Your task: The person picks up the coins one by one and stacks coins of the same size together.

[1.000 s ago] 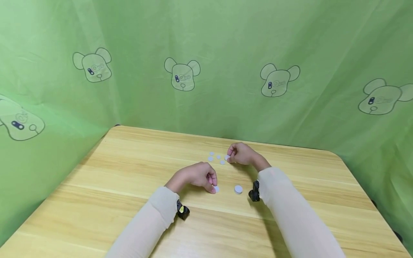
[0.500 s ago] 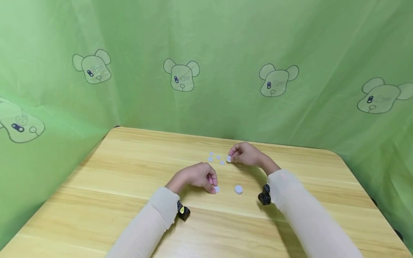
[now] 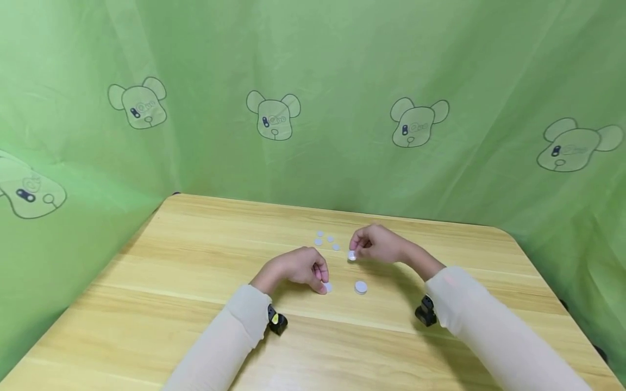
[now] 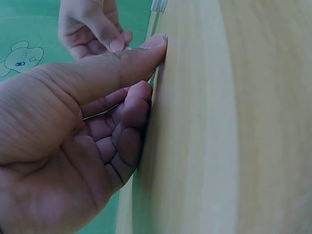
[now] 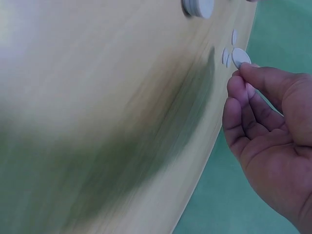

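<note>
Discs [image 3: 361, 285]: white. Table [image 3: 342, 347]: pale yellow-brown, streaked wood grain. Curtain [image 3: 337, 49]: green, printed with dark-outlined animal heads [image 3: 274, 127], each with a dark-blue patch [image 3: 265, 121]. Sleeves [image 3: 499, 326]: plain cream. Wrist cameras [image 3: 426, 312]: black, the left with a yellow spot [image 3: 275, 318].

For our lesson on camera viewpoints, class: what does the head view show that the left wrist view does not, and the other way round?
Only the head view: four loose white discs lying flat, the beige sleeves, and a black device at each wrist.
Only the left wrist view: the palm of the left hand and separate layers along the disc stack's edge.
Both: the left hand, the right hand, the stack, the wooden table and the green cloth.
</note>
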### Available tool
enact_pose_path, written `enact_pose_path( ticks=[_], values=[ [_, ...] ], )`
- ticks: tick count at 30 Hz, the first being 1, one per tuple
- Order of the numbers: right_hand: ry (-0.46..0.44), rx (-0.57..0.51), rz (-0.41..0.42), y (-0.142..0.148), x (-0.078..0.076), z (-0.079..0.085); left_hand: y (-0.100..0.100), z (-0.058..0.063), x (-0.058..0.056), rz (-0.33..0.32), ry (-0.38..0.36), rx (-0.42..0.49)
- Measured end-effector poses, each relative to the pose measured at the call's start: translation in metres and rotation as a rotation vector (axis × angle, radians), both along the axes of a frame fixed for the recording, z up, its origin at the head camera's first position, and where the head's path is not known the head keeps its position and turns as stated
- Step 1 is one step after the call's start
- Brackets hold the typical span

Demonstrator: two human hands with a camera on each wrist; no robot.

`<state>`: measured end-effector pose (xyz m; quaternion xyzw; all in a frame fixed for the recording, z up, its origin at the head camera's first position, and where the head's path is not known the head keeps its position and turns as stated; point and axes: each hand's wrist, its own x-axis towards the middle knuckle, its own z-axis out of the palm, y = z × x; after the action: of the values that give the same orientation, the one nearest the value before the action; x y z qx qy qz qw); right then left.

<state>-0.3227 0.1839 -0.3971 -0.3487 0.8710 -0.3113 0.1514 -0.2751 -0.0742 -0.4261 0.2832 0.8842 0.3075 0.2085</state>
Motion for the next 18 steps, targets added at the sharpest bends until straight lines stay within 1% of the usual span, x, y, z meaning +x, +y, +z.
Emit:
enact_pose_path(
  ticks=[7,12,18],
  values=[
    [-0.031,-0.026,0.022,0.002,0.016,0.001,0.000,0.000,0.001,0.003,-0.001,-0.004],
    [-0.062,-0.059,0.060,-0.001,0.024,-0.003,0.000,0.002,0.001,-0.004,0.004,-0.006],
    [-0.104,-0.079,0.078,-0.009,0.034,-0.006,0.001,0.002,0.001,-0.012,0.013,-0.011]
  ],
)
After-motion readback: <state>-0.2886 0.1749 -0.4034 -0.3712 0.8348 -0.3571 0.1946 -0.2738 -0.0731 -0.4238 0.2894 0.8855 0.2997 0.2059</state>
